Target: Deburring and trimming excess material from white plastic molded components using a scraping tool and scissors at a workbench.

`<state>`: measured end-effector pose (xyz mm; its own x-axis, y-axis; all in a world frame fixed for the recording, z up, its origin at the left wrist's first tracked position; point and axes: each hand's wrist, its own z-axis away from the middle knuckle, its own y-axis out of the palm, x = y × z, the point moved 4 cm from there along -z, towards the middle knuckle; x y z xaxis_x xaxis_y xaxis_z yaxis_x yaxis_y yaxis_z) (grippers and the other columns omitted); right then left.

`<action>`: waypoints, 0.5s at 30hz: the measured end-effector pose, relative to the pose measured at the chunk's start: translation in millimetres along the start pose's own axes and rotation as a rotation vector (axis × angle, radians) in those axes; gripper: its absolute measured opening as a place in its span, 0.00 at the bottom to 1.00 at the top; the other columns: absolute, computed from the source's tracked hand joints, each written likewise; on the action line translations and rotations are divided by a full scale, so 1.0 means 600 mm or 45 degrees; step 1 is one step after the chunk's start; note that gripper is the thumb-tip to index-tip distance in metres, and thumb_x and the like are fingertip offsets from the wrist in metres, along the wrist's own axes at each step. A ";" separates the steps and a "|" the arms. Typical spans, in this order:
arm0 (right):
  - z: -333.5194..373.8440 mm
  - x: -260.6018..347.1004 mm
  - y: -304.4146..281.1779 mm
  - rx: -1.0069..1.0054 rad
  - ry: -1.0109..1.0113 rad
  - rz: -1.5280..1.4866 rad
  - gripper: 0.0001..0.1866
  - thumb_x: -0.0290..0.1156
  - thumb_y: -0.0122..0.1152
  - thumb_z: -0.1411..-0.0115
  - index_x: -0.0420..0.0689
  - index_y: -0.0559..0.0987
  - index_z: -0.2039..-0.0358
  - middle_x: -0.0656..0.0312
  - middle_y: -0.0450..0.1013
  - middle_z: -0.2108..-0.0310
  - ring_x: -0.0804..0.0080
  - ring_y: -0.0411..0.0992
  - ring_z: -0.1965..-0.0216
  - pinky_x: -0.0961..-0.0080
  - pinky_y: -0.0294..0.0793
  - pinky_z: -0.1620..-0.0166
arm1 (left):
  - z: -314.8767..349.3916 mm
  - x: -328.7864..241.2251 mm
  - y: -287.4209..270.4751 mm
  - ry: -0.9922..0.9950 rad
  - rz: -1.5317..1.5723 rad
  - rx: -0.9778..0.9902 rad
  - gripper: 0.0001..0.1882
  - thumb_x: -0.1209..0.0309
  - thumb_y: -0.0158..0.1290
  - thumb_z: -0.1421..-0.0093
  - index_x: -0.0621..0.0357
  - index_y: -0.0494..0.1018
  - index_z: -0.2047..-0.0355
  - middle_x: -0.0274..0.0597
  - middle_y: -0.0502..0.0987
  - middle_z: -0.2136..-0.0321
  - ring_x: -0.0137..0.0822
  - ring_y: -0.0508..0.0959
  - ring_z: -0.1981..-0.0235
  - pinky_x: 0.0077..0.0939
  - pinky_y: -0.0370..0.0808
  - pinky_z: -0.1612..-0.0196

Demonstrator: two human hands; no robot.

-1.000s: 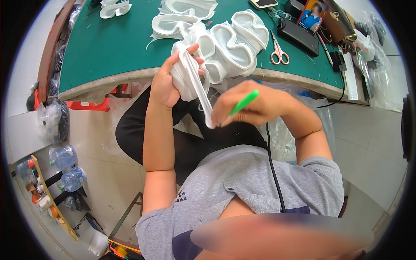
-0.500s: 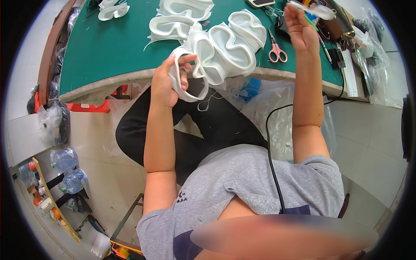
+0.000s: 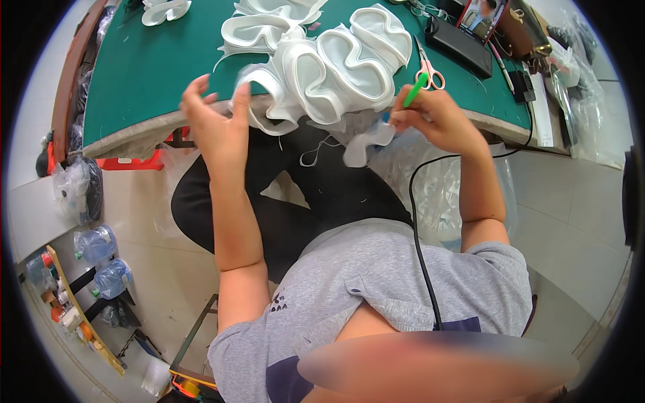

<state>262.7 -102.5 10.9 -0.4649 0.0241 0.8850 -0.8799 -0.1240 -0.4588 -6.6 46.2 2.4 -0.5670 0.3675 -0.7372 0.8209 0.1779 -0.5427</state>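
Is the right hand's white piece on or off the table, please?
Off: the right hand holds the white piece outside the table edge.

On the green surface point(image 3: 161, 74), a black case point(image 3: 459, 48) is set just beside a lit screen point(image 3: 481, 19), with a black adapter point(image 3: 522, 87) placed nearby. Two bluish water jugs point(image 3: 112, 278) and a red tray point(image 3: 131, 162) are seen at the left.

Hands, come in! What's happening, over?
Left hand: open, beside white looped pieces. Right hand: holding green tool, white cutout. Pink scissors nearby.
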 end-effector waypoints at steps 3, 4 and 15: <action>-0.001 -0.017 0.013 -0.068 -0.031 0.257 0.01 0.20 0.52 0.40 0.37 0.72 0.67 0.58 0.75 0.74 0.70 0.75 0.71 0.77 0.74 0.65 | 0.045 -0.049 -0.004 -0.134 0.339 0.315 0.12 0.66 0.54 0.39 0.62 0.71 0.61 0.38 0.74 0.73 0.30 0.73 0.73 0.25 0.72 0.66; -0.001 -0.018 0.015 -0.091 -0.028 0.289 0.02 0.20 0.53 0.40 0.37 0.72 0.66 0.57 0.75 0.73 0.68 0.75 0.72 0.76 0.73 0.66 | 0.076 -0.044 0.025 -0.220 0.420 0.861 0.11 0.66 0.51 0.37 0.63 0.72 0.63 0.36 0.75 0.75 0.26 0.74 0.77 0.21 0.72 0.70; 0.012 0.021 0.011 -0.206 -0.114 0.338 0.05 0.21 0.60 0.44 0.38 0.76 0.66 0.59 0.76 0.72 0.67 0.74 0.73 0.77 0.72 0.68 | 0.208 0.035 0.168 -1.090 1.525 0.814 0.26 0.71 0.57 0.43 0.61 0.61 0.46 0.39 0.69 0.53 0.29 0.68 0.52 0.27 0.63 0.49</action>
<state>252.0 -110.2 19.5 -0.6762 -0.0766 0.7328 -0.7365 0.0450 -0.6749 55.9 -42.2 -117.9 0.3010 -0.6256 -0.7197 0.7618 -0.2963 0.5761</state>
